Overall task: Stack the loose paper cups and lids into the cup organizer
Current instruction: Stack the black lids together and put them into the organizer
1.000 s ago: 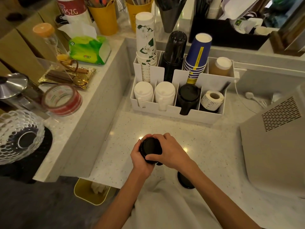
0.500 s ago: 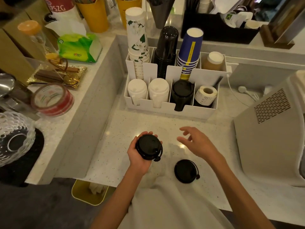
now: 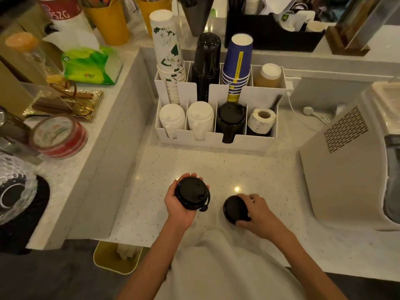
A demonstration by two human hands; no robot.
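Note:
My left hand (image 3: 179,210) holds a small stack of black lids (image 3: 191,194) above the speckled counter. My right hand (image 3: 258,214) rests on a single black lid (image 3: 233,207) lying on the counter, fingers curled around its right edge. The white cup organizer (image 3: 216,139) stands further back. Its front row holds two stacks of white lids (image 3: 186,118), a black lid stack (image 3: 231,116) and a label roll (image 3: 262,119). Its back row holds floral cups (image 3: 167,53), black cups (image 3: 206,59), blue cups (image 3: 237,61) and a brown cup (image 3: 268,75).
A beige machine (image 3: 346,165) fills the right side. The raised ledge on the left carries a tape roll (image 3: 58,135), a green tissue pack (image 3: 91,64), a gold tray and a glass bowl (image 3: 13,187). A yellow bin (image 3: 116,257) sits below the counter edge.
My right hand left the lids in my left hand, swung right and came down onto the single black lid on the counter. My left hand stayed put with its stack.

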